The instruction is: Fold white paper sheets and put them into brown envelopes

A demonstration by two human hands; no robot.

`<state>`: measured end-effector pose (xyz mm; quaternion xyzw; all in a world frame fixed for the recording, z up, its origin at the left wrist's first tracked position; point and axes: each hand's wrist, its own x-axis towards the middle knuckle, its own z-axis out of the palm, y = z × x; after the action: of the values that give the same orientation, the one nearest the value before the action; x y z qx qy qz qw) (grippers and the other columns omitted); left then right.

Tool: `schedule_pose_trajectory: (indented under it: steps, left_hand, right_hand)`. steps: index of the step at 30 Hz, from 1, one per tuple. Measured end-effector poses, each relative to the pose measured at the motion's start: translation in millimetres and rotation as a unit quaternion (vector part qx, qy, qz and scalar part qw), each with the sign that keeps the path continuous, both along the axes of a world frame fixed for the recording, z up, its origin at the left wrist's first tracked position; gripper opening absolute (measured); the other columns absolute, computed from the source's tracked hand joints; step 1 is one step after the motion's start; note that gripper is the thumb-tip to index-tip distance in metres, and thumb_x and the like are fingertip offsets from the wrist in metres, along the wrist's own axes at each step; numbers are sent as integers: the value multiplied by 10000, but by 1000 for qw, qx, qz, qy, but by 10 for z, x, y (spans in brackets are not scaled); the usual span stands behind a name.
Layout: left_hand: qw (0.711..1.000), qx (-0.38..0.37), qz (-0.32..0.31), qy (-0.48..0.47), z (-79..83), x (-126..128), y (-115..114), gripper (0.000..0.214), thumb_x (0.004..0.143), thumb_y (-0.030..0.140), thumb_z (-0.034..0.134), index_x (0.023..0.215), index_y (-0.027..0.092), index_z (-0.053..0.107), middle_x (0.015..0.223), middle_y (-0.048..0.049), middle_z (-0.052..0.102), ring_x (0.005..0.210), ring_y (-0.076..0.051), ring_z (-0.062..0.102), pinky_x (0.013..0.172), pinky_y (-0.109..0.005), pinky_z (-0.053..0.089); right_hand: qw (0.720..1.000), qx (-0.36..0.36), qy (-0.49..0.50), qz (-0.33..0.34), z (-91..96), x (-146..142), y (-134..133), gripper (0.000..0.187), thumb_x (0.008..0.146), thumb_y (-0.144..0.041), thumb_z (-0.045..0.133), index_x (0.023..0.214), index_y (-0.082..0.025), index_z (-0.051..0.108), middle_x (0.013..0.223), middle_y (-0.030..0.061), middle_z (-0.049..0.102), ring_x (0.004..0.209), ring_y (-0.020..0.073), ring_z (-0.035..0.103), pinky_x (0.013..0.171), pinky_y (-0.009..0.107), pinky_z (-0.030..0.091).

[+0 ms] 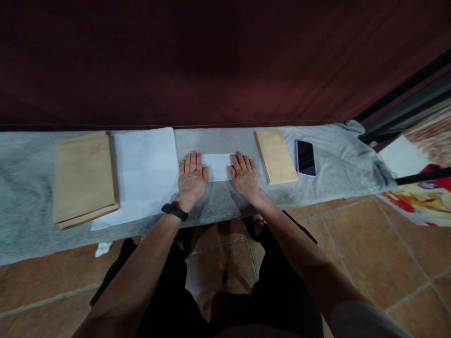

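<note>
Between my hands a folded sheet of white paper (219,167) lies flat on the grey cloth. My left hand (192,176) is laid palm down over its left end, fingers stretched out. Over the right end my right hand (244,174) rests flat in the same way, and both ends of the paper are hidden under the hands. Larger white sheets (148,169) lie just left of my left hand. To the right of my right hand is a small stack of brown envelopes (276,156).
Large brown envelopes (84,176) are stacked at the left, partly over the white sheets. A phone (306,158) lies right of the small envelopes. Grey cloth (338,155) covers the narrow bench, with a dark red curtain (211,61) behind it. Brown tiles (394,249) make up the floor.
</note>
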<state>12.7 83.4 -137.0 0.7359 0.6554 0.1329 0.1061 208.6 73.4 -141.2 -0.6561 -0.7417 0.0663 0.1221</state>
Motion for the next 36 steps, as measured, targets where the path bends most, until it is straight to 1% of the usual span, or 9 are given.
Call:
schedule_pose_trajectory:
  steps: [6, 11, 14, 17, 21, 24, 26, 32, 36]
  left_hand:
    - [1000, -15, 11, -12, 13, -28, 11, 692, 1001, 365, 244, 1575, -20, 286, 1696, -204, 198, 1585, -321, 151, 1293, -509, 138]
    - [999, 3, 29, -20, 45, -23, -13, 696, 996, 356, 273, 1574, -31, 269, 1691, -223, 197, 1588, -328, 134, 1290, -533, 136]
    - [999, 27, 18, -17, 102, 8, -50, 687, 1007, 354, 267, 1575, -32, 267, 1697, -219, 175, 1593, -320, 106, 1297, -521, 107]
    - [999, 39, -14, -13, 160, 76, -102, 670, 1017, 354, 260, 1577, -15, 279, 1697, -206, 194, 1594, -311, 109, 1298, -521, 116]
    - [998, 29, -60, -10, 179, 188, -182, 646, 1012, 318, 272, 1583, 18, 295, 1688, -183, 246, 1592, -293, 133, 1296, -514, 158]
    - [995, 22, -92, -14, 149, 237, -233, 645, 982, 234, 285, 1603, 59, 269, 1691, -152, 256, 1592, -265, 131, 1298, -505, 168]
    - [994, 17, -106, -15, 122, 247, -256, 665, 959, 193, 298, 1610, 65, 252, 1694, -147, 250, 1592, -257, 128, 1299, -498, 172]
    - [995, -1, -97, 4, 67, 250, -274, 650, 969, 193, 269, 1603, 44, 264, 1694, -157, 237, 1588, -262, 148, 1301, -478, 161]
    - [996, 2, -87, 8, 59, 258, -265, 636, 991, 231, 248, 1605, 69, 278, 1692, -142, 250, 1590, -252, 145, 1300, -484, 154]
  right_hand:
    - [999, 30, 24, -5, -61, 70, 30, 551, 1080, -376, 290, 1577, -164, 399, 1663, 109, 339, 1539, 309, 303, 1246, 561, 250]
    - [999, 15, 30, -41, -76, 125, 89, 580, 1071, -351, 315, 1581, -81, 359, 1663, 166, 320, 1545, 312, 287, 1245, 549, 264]
    - [998, 17, 48, -47, -28, 123, 119, 598, 1073, -366, 297, 1588, -66, 332, 1664, 176, 314, 1558, 304, 257, 1247, 543, 270]
    - [997, 26, 68, -4, 57, 64, 103, 605, 1080, -387, 254, 1600, -84, 314, 1677, 148, 296, 1576, 272, 211, 1267, 529, 249]
    - [992, 17, 92, 83, 152, -94, -2, 601, 1090, -402, 217, 1597, -102, 334, 1677, 113, 312, 1578, 213, 208, 1294, 457, 220]
    - [985, 1, 101, 142, 153, -208, -90, 587, 1091, -411, 228, 1609, -149, 319, 1677, 81, 321, 1572, 189, 227, 1301, 442, 214]
    - [981, -6, 96, 166, 122, -257, -131, 583, 1092, -404, 236, 1616, -157, 302, 1679, 74, 315, 1570, 180, 232, 1304, 433, 210]
    - [989, -7, 47, 141, 44, -280, -163, 579, 1100, -402, 261, 1603, -122, 323, 1673, 87, 312, 1566, 191, 248, 1312, 419, 173]
    - [992, -12, 29, 118, 51, -258, -160, 551, 1102, -389, 268, 1591, -153, 362, 1671, 74, 311, 1566, 207, 251, 1307, 438, 183]
